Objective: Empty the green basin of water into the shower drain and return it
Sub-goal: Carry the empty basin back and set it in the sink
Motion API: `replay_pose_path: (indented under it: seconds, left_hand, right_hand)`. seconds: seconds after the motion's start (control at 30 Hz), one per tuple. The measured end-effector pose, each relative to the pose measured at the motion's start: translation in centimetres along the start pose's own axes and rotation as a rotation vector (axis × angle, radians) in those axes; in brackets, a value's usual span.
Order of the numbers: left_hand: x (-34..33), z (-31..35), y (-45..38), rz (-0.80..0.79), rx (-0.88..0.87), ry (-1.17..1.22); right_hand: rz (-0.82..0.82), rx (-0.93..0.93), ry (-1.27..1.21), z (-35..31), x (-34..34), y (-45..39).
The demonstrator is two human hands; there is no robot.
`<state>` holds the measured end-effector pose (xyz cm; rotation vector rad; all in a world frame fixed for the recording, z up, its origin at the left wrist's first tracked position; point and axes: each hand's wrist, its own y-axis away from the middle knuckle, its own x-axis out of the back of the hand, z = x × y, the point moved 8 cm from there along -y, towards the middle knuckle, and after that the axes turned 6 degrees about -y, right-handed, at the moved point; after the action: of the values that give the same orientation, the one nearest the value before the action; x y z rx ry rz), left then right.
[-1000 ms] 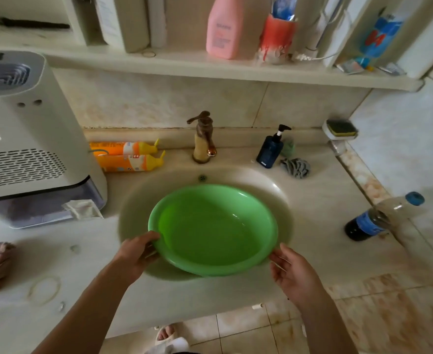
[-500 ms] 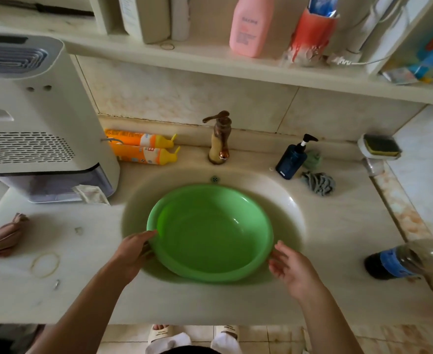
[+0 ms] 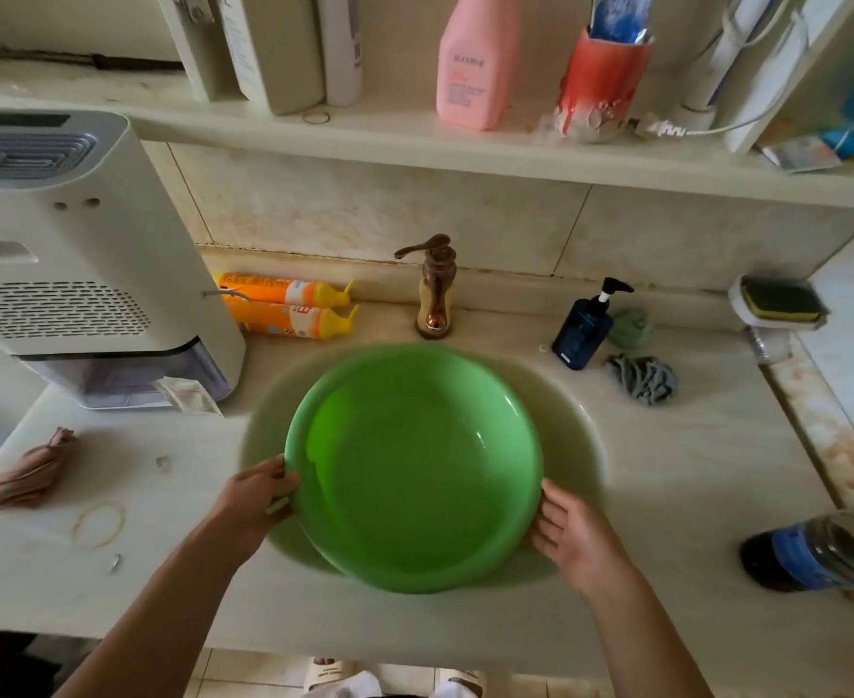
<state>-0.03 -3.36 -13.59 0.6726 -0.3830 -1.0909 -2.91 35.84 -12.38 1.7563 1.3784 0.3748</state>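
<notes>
The round green basin (image 3: 414, 471) hangs over the oval sink bowl (image 3: 578, 435), its near side sticking out past the bowl's front edge. A waterline shows inside, so it holds some water. My left hand (image 3: 256, 501) is clamped on the rim at the lower left, thumb on top. At the lower right, my right hand (image 3: 573, 534) presses against the rim and wall with the fingers curled under. No shower drain is in view.
A bronze faucet (image 3: 435, 289) stands right behind the basin. A white appliance (image 3: 62, 274) and two orange bottles (image 3: 283, 307) are at the left. A blue pump bottle (image 3: 586, 330), grey cloth (image 3: 644, 377) and lying dark bottle (image 3: 812, 551) are at the right. A shelf overhangs.
My right hand has closed in onto the rim. The basin now looks larger and nearer, raised out of the sink bowl. The view has tilted down and to the left.
</notes>
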Motion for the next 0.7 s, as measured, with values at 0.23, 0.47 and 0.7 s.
replay_pose_path:
  seconds: [0.23,0.47,0.7]
  left_hand:
    - [-1.5,0.8,-2.1,0.085,-0.078,-0.055]
    - [-1.0,0.6,-3.4,0.2,-0.121,-0.308]
    - [-0.7,0.8,-4.4,0.165,-0.083,-0.228]
  right_hand:
    - [-0.045,0.044,-0.04,-1.5,-1.4,-0.7]
    - [-0.081,-0.001,-0.054,-0.4,-1.9,-1.1]
    - [-0.08,-0.021,-0.054,0.0,-1.6,-1.5]
